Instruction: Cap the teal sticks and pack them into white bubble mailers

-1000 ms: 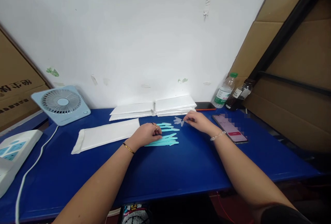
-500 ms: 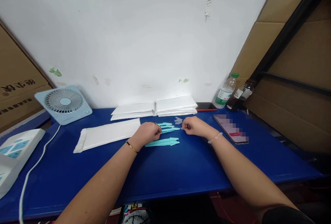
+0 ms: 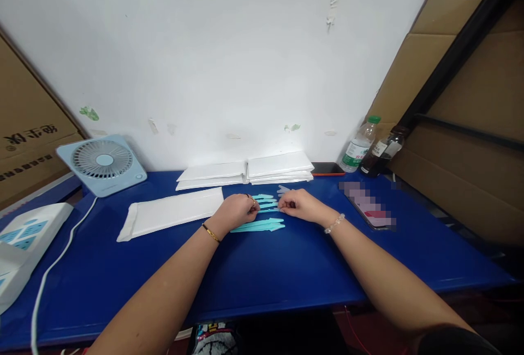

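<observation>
My left hand (image 3: pixel 237 210) is closed around the handle end of a thin turquoise eyebrow razor (image 3: pixel 268 210), whose tip points right. Facing it, my right hand (image 3: pixel 302 205) pinches a small translucent cap at that tip; the fingers mostly hide the cap. How far the cap is over the blade cannot be made out. Several more turquoise razors (image 3: pixel 266 197) lie just beyond, their left ends behind my left hand. Nearer to me is another group of razors (image 3: pixel 257 226), lying side by side. Loose translucent caps (image 3: pixel 282 188) sit behind my right fingers, partly covered.
A white padded envelope (image 3: pixel 172 213) lies left, and stacked white envelopes (image 3: pixel 280 165) rest against the wall. A blue fan (image 3: pixel 102 161) and a white device (image 3: pixel 30 240) stand left. Phones (image 3: pixel 366 205) and a water bottle (image 3: pixel 358 147) are on the right of the blue table (image 3: pixel 262 278).
My right hand has moved left with the cap, up to the tip of the razor. My left hand stays closed on the razor, shifted slightly right.
</observation>
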Demonstrator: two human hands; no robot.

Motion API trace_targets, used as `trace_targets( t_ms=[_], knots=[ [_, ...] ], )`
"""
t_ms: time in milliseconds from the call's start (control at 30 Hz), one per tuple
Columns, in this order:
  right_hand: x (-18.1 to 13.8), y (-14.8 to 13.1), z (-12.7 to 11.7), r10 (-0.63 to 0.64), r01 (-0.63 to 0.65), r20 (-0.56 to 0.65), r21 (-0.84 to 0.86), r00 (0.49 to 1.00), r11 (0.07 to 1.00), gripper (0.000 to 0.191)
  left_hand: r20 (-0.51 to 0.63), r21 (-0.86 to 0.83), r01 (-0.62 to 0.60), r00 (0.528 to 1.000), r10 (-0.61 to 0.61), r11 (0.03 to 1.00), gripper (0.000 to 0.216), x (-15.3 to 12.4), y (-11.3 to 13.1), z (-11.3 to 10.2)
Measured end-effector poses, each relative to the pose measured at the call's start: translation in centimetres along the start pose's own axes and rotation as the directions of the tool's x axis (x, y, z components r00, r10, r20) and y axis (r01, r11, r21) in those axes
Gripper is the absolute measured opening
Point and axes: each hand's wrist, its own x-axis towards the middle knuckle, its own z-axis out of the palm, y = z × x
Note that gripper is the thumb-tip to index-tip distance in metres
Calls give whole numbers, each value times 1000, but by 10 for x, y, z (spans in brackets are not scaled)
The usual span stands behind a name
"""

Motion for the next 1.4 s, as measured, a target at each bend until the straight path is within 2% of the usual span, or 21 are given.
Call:
trace_targets(
  t_ms=[167, 300, 367, 400, 500, 633, 800, 933, 1067, 1267, 1400],
  knots=[
    [4, -2, 5, -9, 8, -36, -14, 999, 1000, 10, 4, -43, -43, 999, 43, 998, 23, 2, -1, 5],
    [-3, 18, -14, 58, -75, -228, -68, 972, 995, 18, -67, -101, 27, 997, -34, 995, 24, -4, -1, -3],
    [-8, 33, -25, 113, -162, -303, -142, 946, 977, 22, -43, -165, 39, 998, -47, 986, 24, -7, 1, -9],
    [-11, 40, -28, 122, -179, -302, -169, 945, 969, 24, -8, -197, 32, 999, -34, 980, 25, -9, 1, -11],
    [-14, 53, -30, 114, -164, -218, -225, 969, 961, 28, 98, -260, 0, 995, 27, 966, 26, -11, 3, -14],
    [-11, 52, -23, 170, -211, -174, -256, 970, 943, 19, 151, -299, 30, 988, 16, 954, 19, -9, 4, -10],
    [-11, 36, -24, 261, -288, -137, -246, 956, 925, 13, 128, -239, 64, 991, -34, 969, 16, -8, 4, -9],
    [-13, 22, -24, 320, -323, -42, -126, 947, 938, 13, 83, -189, 67, 995, -52, 980, 13, -8, 3, -10],
    [-13, 16, -22, 280, -279, 28, -40, 960, 959, 12, 100, -185, 117, 990, -99, 976, 15, -8, 3, -10],
    [-11, 12, -21, 148, -142, 42, -134, 988, 981, 6, 97, -179, 180, 982, -164, 967, 16, -6, 4, -8],
    [-10, 7, -16, 113, -112, 91, -21, 989, 994, 8, 77, -183, 169, 985, -157, 968, 15, -5, 1, -5]
  ],
)
